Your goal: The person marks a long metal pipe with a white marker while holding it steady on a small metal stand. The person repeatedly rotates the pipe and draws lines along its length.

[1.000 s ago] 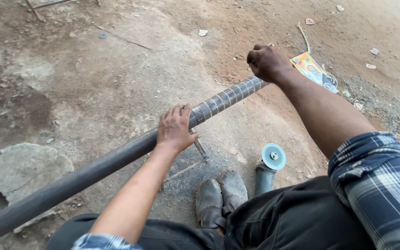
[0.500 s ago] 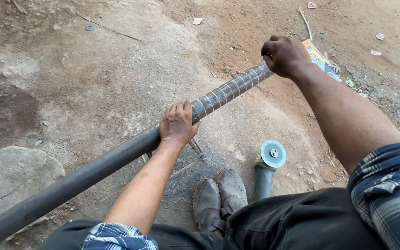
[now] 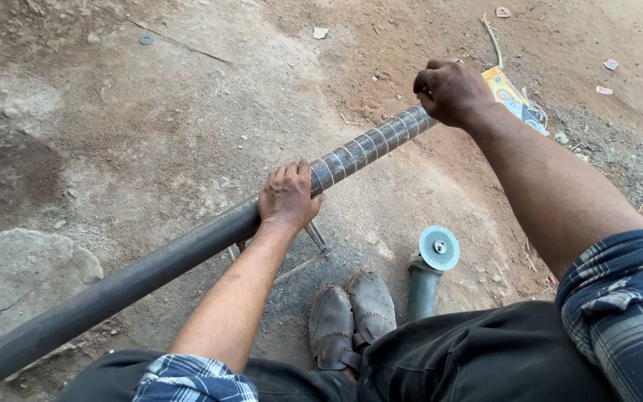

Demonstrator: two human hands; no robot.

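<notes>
Across the dirt ground [image 3: 150, 134] a long dark pipe [image 3: 150, 268] runs from the lower left up toward the right, its upper stretch marked with pale rings. I see my left hand [image 3: 288, 197] wrapped over the pipe at mid-length, fingers closed on it. My right hand [image 3: 452, 91] is clenched around the pipe's far end. Below the pipe, an angle grinder [image 3: 429, 268] lies on the ground just beside my shoes [image 3: 351, 316], disc facing up. A flat stone [image 3: 20, 272] sits at the left, partly under the pipe. Coloured wrapper [image 3: 511, 93] lies beyond the right hand.
</notes>
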